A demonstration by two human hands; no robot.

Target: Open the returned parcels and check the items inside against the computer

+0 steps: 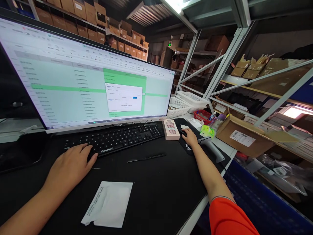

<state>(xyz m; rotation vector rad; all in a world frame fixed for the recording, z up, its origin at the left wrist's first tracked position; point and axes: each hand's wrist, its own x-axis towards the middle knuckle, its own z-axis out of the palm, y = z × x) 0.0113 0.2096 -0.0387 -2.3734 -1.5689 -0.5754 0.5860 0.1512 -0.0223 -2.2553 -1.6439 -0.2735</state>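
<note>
Now, left hand [70,164] flat, empty, on black keyboard [114,138], right hand [189,137] cupping dark mouse [183,132]

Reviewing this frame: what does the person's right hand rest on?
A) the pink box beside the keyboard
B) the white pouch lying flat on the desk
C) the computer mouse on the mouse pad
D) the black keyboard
C: the right hand covers the mouse on the mouse pad, while the left hand lies at the keyboard; the white pouch and pink box lie untouched.
</note>
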